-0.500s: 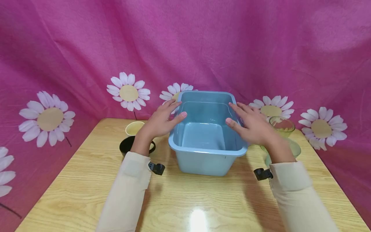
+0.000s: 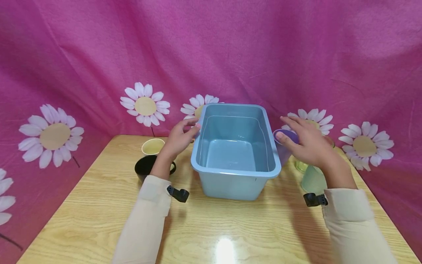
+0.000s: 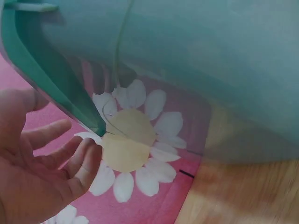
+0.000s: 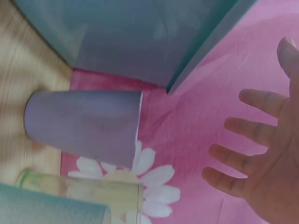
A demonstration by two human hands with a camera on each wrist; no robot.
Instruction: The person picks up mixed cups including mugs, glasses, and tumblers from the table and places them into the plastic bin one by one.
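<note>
A pale blue plastic tub [image 2: 235, 185] stands upright on the table with nothing inside. My left hand [image 2: 178, 141] is at its left rim, fingers loosely bent; the left wrist view shows the fingers [image 3: 86, 163] by the rim, and whether they touch it I cannot tell. My right hand [image 2: 308, 145] hovers over the cups right of the tub, fingers spread and holding nothing. Beneath its thumb is a purple cup [image 2: 286, 137], seen whole in the right wrist view as a tapered purple cup [image 4: 84, 123], apart from the fingers [image 4: 252, 130].
On the left stand a black mug [image 2: 143, 168] and a cream cup [image 2: 152, 146], partly behind my left forearm. On the right are a pale green cup [image 2: 311, 179] and a clear yellowish glass [image 2: 300, 166], partly covered by my right arm. A pink flowered cloth [image 2: 230, 55] hangs behind.
Both hands have moved outward from the tub's rims, the right one farther, over the cups. The purple cup has come into sight. The tub stays in place.
</note>
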